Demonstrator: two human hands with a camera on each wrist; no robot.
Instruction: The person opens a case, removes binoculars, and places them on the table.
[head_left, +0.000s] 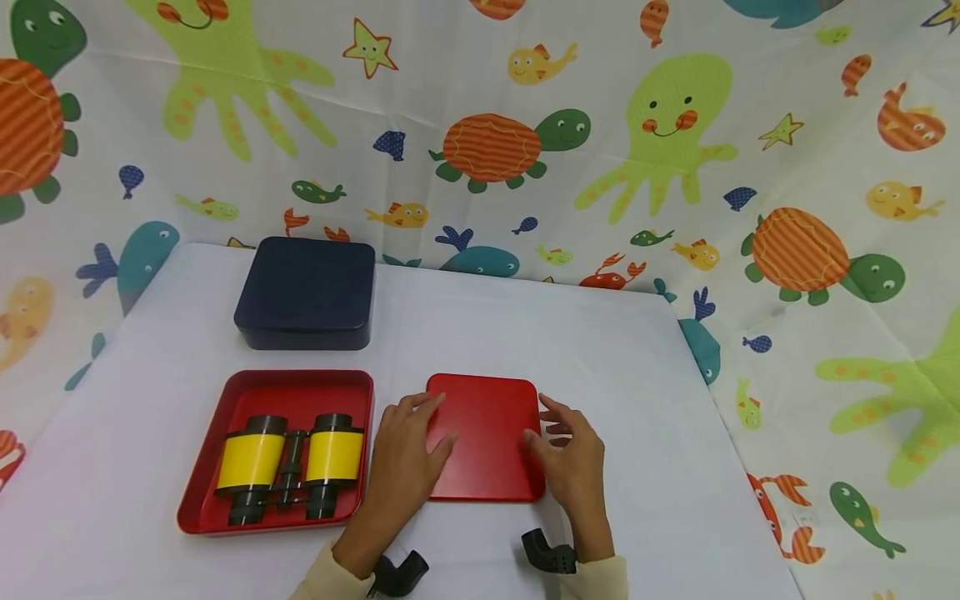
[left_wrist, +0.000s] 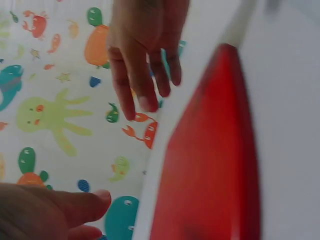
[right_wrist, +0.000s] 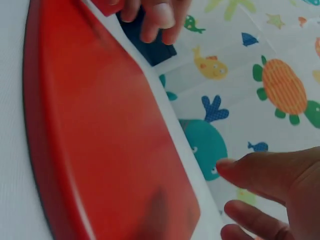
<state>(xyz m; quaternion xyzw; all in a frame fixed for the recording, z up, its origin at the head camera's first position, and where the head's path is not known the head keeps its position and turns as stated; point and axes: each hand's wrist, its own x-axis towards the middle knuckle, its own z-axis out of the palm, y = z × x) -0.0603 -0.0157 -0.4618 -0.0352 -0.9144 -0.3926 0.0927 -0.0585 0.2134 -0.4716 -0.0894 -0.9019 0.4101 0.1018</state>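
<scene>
A flat red box with rounded corners lies on the white table; a dark rim shows along its lower edge in the right wrist view. My left hand is at its left side, fingers loosely bent and thumb apart. At the right side hovers my right hand, its fingers spread and slightly bent. Both wrist views show the red surface with neither hand gripping it. Whether the left fingers touch its edge is hard to tell.
Left of my left hand lies a red tray holding yellow and black binoculars. Behind the tray stands a dark navy box. A cloth printed with sea animals hangs behind the table and along its sides.
</scene>
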